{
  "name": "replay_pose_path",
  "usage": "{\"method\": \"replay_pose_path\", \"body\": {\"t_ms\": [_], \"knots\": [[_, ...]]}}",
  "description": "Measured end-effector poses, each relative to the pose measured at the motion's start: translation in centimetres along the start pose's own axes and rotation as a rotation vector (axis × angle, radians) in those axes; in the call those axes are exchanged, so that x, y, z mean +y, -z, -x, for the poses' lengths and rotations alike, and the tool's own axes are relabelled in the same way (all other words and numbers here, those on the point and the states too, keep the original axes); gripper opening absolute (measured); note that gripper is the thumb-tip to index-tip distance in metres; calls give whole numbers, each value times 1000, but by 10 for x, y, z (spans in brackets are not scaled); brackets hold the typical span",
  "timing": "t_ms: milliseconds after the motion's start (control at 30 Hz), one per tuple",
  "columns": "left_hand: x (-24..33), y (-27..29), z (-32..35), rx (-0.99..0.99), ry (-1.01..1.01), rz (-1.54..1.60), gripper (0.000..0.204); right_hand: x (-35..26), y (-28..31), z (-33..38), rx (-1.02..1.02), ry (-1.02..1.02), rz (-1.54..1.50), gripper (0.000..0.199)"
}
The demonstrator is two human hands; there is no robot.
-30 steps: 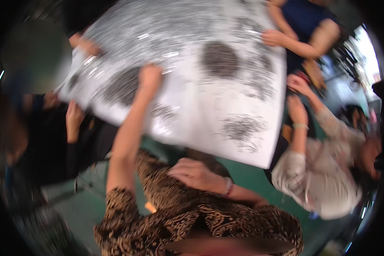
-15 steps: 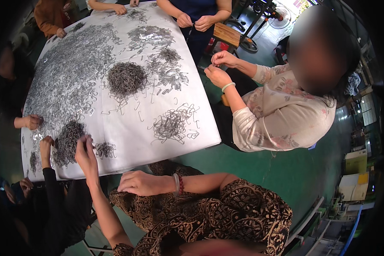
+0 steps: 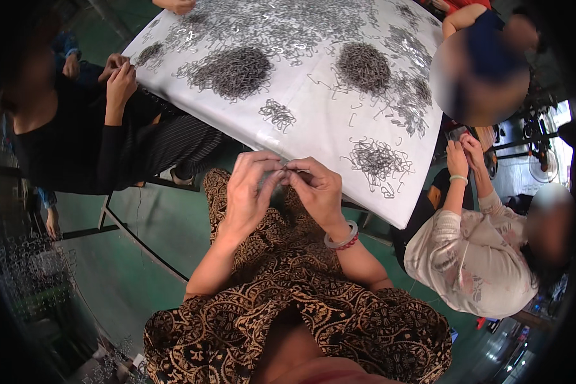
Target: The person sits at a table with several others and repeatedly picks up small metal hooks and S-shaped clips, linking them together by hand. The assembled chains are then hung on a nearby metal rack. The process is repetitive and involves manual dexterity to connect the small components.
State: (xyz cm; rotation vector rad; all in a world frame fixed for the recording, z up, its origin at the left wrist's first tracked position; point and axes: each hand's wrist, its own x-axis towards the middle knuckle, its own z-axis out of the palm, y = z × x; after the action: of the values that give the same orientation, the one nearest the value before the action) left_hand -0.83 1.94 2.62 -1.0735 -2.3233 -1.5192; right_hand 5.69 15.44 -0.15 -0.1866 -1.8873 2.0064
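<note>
My left hand (image 3: 246, 192) and my right hand (image 3: 318, 195) meet above my lap, just off the table's near edge. Thumbs and forefingers of both are pinched together at one spot. A tiny dark bit shows between the fingertips, too small to name. Closest to my hands on the white-covered table (image 3: 301, 134) lies a little cluster of dark wire hooks (image 3: 277, 115). Beyond it rises a dense heap of hooks (image 3: 240, 72), and right of that stands another round heap (image 3: 363, 67). A looser scatter of hooks (image 3: 379, 161) lies toward the right corner.
On the right a person in a pale flowered top (image 3: 473, 256) holds both hands together near the table corner. To the left sits a person in black (image 3: 70, 147), hands raised by the table edge. Others work along the far side. A dark metal frame (image 3: 147, 253) stands low left.
My left hand has come back from the hook heap to over my lap. My right hand has risen from my lap to meet it. The view has swung left.
</note>
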Motion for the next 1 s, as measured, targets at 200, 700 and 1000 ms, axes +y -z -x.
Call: {"method": "replay_pose_path", "body": {"t_ms": [200,700,1000], "knots": [[-6,-10,5,103,105,193,17,-2,3,-12,-60,222,118,12],[-58,21,9,141,127,141,15,106,133,-197,-452,216,1565,49],[-81,20,-3,179,128,175,8,139,93,-278,-170,439,1095,31]]}}
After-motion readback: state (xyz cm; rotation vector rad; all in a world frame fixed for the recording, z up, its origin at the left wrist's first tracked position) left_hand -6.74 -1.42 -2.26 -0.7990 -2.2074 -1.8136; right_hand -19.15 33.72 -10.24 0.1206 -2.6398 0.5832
